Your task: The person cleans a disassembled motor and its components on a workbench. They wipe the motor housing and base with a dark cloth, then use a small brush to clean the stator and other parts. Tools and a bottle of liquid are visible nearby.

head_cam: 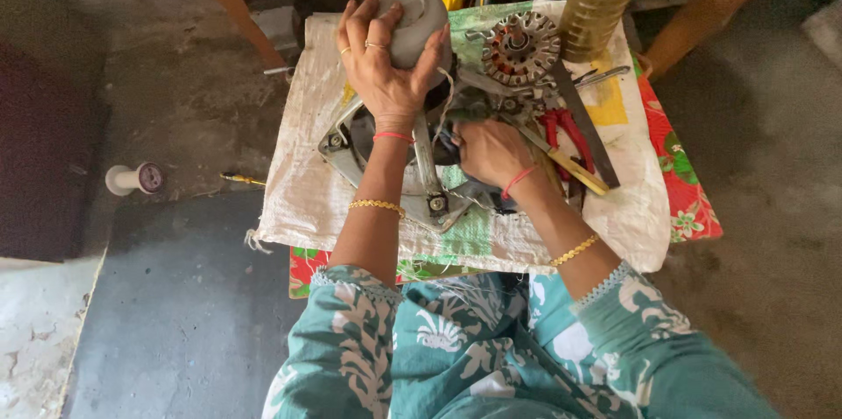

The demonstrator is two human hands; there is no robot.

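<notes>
In the head view, a grey round motor housing is gripped from the near side by the left hand, fingers spread and clamped over its rim; it is held at the far edge of the table, directly beyond the wrist, with its flat face turned towards the camera. The left forearm is stretched straight away from the body. The right hand is curled shut on the metal frame beneath, just right of the left wrist. A wound stator lies beside the housing, with red-handled pliers nearby.
</notes>
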